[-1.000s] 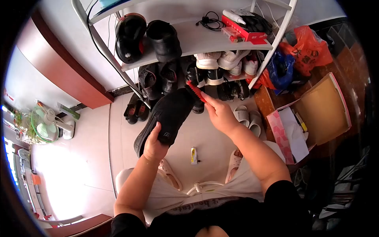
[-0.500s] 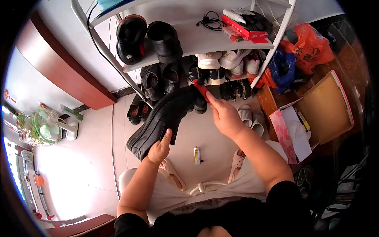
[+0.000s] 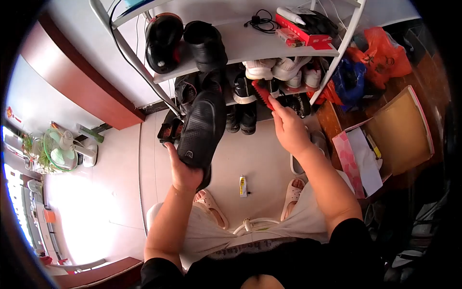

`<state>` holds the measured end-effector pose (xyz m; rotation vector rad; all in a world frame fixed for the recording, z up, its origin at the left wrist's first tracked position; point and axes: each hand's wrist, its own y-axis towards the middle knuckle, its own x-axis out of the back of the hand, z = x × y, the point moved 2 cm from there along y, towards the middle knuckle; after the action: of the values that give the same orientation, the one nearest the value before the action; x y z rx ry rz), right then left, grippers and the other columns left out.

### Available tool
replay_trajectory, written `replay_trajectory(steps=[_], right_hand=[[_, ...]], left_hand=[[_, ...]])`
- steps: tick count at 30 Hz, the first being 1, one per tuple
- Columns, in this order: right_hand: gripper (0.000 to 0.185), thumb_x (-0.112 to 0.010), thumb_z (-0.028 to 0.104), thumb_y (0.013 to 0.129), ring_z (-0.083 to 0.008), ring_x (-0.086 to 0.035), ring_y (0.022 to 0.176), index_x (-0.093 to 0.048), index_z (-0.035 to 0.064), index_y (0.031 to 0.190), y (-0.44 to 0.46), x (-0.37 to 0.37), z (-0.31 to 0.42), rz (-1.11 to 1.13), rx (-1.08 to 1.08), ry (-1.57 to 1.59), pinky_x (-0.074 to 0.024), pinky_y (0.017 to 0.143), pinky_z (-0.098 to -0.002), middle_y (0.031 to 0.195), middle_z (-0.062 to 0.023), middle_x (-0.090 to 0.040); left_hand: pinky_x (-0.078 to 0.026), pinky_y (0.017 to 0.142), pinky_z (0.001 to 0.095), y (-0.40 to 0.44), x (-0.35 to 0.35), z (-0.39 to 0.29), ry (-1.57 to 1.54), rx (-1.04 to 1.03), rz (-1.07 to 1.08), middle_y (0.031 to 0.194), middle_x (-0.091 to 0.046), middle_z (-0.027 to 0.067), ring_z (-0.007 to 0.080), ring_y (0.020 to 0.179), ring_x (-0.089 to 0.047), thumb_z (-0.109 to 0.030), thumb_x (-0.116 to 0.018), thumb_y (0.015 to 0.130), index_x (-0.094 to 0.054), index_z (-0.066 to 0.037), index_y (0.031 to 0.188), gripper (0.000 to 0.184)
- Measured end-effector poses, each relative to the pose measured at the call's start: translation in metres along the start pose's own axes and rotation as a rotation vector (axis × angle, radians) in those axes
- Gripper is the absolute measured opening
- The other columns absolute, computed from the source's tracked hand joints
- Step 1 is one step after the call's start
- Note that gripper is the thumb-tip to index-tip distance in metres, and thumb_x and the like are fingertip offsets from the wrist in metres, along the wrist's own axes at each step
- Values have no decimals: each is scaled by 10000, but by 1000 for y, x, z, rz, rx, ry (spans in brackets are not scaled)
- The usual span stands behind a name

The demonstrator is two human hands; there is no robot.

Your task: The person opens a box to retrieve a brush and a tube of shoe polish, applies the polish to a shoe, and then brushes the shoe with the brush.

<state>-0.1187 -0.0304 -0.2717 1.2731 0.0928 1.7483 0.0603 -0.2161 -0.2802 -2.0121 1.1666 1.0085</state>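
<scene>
My left hand grips a black shoe by its lower end. The shoe is held upright, with a dotted, textured face and a small emblem turned towards me. To the right, my right hand is closed around a red brush, whose head points up and left. Brush and shoe are apart. On the floor between my feet lies a small yellow and white tube, its dark cap beside it.
A white shoe rack with several shoes stands ahead. An open cardboard box holding white paper is at the right, near an orange plastic bag and a blue bag. A fan stands far left.
The shoe has swung from a slant to nearly upright, and its textured face now shows. My right hand has shifted right, taking the brush away from the shoe.
</scene>
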Motion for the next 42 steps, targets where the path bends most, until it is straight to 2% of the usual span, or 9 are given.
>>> replay_trajectory(steps=[10, 12, 13, 16, 21, 28, 32, 40, 42], right_hand=[[469, -535, 69, 816, -288, -519, 563, -438, 161, 1265, 2, -15, 26, -90, 180, 204, -436, 495, -378, 684, -121, -488], [504, -523, 50, 799, -293, -526, 568, -417, 155, 1281, -3, -21, 25, -38, 189, 170, -446, 500, -385, 698, -122, -495], [533, -520, 41, 784, -298, -530, 572, -405, 161, 1290, -9, -23, 30, 20, 208, 175, -452, 506, -386, 705, -121, -496], [607, -528, 40, 747, -311, -536, 559, -373, 197, 1313, -44, -33, 56, 208, 269, 286, -470, 507, -386, 715, -112, -495], [555, -514, 3, 768, -312, -527, 556, -400, 155, 1290, -5, -21, 29, 119, 131, -14, -443, 484, -403, 712, -133, -511], [589, -516, 56, 753, -279, -531, 532, -372, 173, 1312, -52, -27, 72, 340, 366, 154, -471, 484, -379, 706, -110, -496], [484, -521, 89, 797, -306, -535, 545, -426, 184, 1262, -2, -18, 36, 105, 192, -26, -455, 472, -399, 713, -124, -505], [500, -500, 86, 797, -311, -549, 551, -405, 170, 1281, -17, -15, 29, 243, 183, 39, -461, 500, -406, 706, -137, -510], [507, -537, 83, 796, -329, -527, 579, -427, 206, 1276, -40, -20, 52, 441, 155, 113, -456, 549, -408, 714, -128, -513]], left_hand=[[-319, 1007, 395, -6, 10, 14, -82, 98, 50, 1263, -459, 118, 259, 1156, -446, -459, -392, 888, -369, -28, 1282, 584], [-322, 1006, 387, -9, 4, 17, 339, 34, 177, 1253, -470, 111, 249, 1148, -453, -379, -433, 889, -383, -30, 1271, 520], [-329, 1000, 376, -7, 8, 18, 264, 106, 89, 1247, -476, 116, 249, 1146, -455, -286, -449, 891, -402, -25, 1254, 450], [-333, 996, 371, 4, 18, 14, -72, 168, -28, 1237, -484, 123, 255, 1141, -458, -295, -432, 904, -425, -10, 1233, 435], [-322, 1007, 370, -1, 20, 15, -26, 128, -102, 1236, -484, 128, 258, 1142, -457, -359, -391, 918, -447, 10, 1206, 472], [-326, 1003, 365, 5, 30, -1, -129, 21, -98, 1211, -504, 128, 249, 1135, -463, -392, -368, 922, -462, 20, 1182, 495], [-330, 1001, 361, -3, 26, 20, -90, 210, -100, 1222, -494, 124, 247, 1137, -461, -391, -372, 922, -461, 10, 1182, 486], [-320, 1004, 330, -12, 17, 25, 202, 147, -57, 1268, -449, 139, 238, 1160, -441, -347, -361, 935, -377, 9, 1267, 488], [-312, 1003, 302, -4, 37, 24, 644, 72, -36, 1280, -437, 136, 236, 1165, -436, -356, -352, 935, -356, 6, 1283, 502]])
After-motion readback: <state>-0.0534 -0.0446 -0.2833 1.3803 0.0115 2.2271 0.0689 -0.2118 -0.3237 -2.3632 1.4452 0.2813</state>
